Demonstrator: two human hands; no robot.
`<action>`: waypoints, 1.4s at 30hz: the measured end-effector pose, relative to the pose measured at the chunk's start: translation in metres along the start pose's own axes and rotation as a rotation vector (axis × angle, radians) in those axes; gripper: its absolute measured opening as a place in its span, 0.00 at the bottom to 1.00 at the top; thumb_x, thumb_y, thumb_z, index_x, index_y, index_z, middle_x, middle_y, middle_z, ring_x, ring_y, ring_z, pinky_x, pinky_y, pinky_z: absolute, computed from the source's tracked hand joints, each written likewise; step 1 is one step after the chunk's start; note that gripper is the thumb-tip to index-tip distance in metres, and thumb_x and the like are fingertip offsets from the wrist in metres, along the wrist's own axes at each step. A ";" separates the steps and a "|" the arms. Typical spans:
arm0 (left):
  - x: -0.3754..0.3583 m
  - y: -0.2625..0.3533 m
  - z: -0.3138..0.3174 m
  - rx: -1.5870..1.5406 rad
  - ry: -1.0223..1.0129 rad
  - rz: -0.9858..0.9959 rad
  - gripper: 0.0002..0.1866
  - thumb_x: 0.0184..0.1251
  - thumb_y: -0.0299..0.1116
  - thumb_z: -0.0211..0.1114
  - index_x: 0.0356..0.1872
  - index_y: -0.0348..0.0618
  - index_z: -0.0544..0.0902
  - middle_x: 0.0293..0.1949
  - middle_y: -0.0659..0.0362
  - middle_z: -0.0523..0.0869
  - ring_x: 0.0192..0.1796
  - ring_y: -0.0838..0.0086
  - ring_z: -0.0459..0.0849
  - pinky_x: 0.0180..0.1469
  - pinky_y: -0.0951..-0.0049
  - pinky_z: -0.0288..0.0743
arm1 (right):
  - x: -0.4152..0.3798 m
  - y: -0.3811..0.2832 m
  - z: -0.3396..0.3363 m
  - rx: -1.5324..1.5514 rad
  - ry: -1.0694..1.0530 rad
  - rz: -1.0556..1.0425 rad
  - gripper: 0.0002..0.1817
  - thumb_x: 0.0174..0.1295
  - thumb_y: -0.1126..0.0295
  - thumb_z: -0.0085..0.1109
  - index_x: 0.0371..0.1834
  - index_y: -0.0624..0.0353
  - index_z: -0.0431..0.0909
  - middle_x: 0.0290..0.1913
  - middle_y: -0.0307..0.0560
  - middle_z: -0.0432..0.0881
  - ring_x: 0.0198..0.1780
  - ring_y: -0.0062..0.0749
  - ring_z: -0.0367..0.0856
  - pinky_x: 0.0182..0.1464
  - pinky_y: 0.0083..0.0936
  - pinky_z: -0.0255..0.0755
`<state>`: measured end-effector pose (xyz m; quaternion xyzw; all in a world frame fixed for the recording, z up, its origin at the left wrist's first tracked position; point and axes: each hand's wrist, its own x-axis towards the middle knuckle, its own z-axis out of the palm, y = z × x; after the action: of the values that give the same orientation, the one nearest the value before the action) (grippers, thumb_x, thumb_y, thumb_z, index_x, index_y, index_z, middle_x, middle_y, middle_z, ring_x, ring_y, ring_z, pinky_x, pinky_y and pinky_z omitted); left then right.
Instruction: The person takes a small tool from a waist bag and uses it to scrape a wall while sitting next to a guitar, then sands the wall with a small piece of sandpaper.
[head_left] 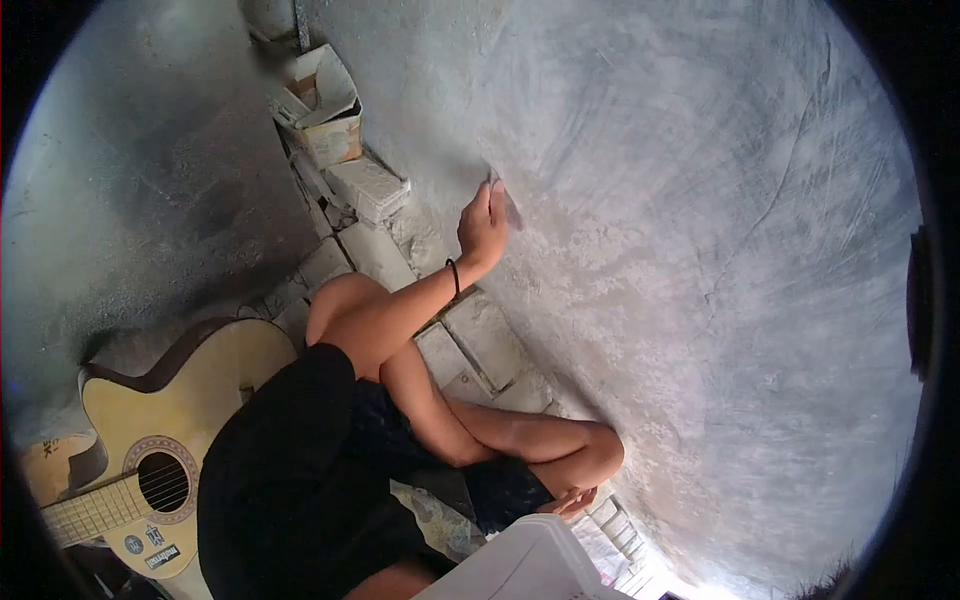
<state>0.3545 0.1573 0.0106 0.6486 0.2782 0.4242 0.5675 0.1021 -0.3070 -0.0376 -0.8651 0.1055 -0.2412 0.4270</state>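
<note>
My left hand (482,222), a dark band on its wrist, reaches out to the grey wall (640,260). It is closed on a thin, flat scraper (513,210), whose blade lies close against the wall surface. Chalky, rough patches show on the wall below it. At the bottom, my right forearm (400,582) comes out of the black sleeve and runs behind a white plastic object (525,562) close to the camera. That object covers my right hand, and I cannot tell what the hand does.
My crossed legs (530,435) rest over pale blocks (485,335) along the wall's foot. Beyond the left hand stand a white block (368,190) and an open, worn box (330,125). An acoustic guitar (215,385) leans at the left, close beside my body.
</note>
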 end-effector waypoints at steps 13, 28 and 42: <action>0.096 0.019 -0.028 0.086 0.041 -0.139 0.21 0.80 0.49 0.46 0.51 0.45 0.80 0.40 0.42 0.86 0.46 0.42 0.83 0.45 0.50 0.75 | 0.001 -0.010 -0.003 -0.027 0.011 0.131 0.42 0.73 0.39 0.44 0.73 0.68 0.59 0.69 0.66 0.64 0.66 0.53 0.67 0.67 0.45 0.62; 0.129 0.008 -0.028 -0.010 0.094 -0.127 0.23 0.79 0.51 0.47 0.45 0.39 0.79 0.43 0.40 0.85 0.50 0.43 0.82 0.51 0.53 0.74 | 0.001 -0.011 -0.002 -0.065 0.023 0.064 0.44 0.72 0.36 0.43 0.72 0.69 0.59 0.68 0.64 0.65 0.67 0.51 0.67 0.67 0.44 0.63; 0.139 -0.004 -0.020 -0.231 0.169 -0.096 0.22 0.79 0.46 0.50 0.31 0.38 0.77 0.26 0.50 0.82 0.30 0.60 0.80 0.39 0.62 0.72 | 0.000 -0.003 -0.005 -0.305 0.068 -0.053 0.43 0.72 0.37 0.43 0.69 0.70 0.64 0.66 0.66 0.68 0.66 0.54 0.68 0.67 0.47 0.62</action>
<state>0.4045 0.2852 0.0388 0.5269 0.3052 0.4787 0.6326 0.0995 -0.3089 -0.0323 -0.9137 0.1322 -0.2628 0.2804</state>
